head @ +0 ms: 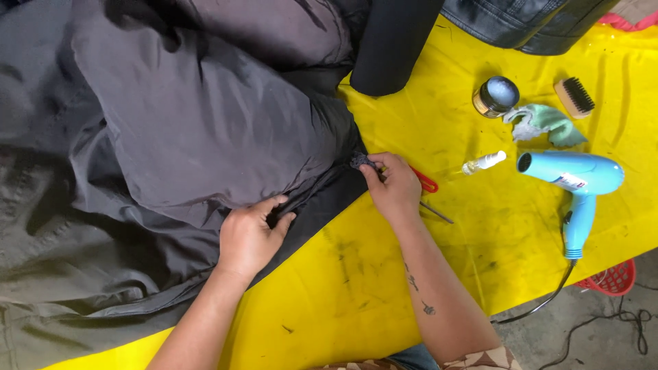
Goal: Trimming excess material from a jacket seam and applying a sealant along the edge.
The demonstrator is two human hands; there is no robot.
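A large dark grey garment of smooth, slightly shiny fabric (171, 130) lies spread over the left and middle of the yellow-covered counter (356, 274), its lower edge running on a slant between the two hands. The right hand (392, 186) pinches a small dark, crumpled bit at the garment's edge (361, 162) between thumb and fingertips, holding it up off the cloth, seemingly so it can be worked on. The left hand (250, 236) lies on the same edge further down, fingers curled and pressing into a fold, which seems to hold the fabric taut and still. Under the right hand lie red-handled scissors (425, 182), of which only a red loop and a thin metal blade tip show, kept within reach. Just beyond them a small clear bottle with a white nozzle (484, 162) lies on its side. Further right a light blue hair dryer (574, 179) rests on the counter, its cord trailing off the edge toward a red plastic basket (612, 277) on the floor. Behind it lie a crumpled pale green cloth (545, 123), a round tin with a shiny lid (495, 96) and a wooden brush with dark bristles (574, 96). A black cylindrical roll (392, 44) and a dark denim garment (528, 24) sit at the far side.
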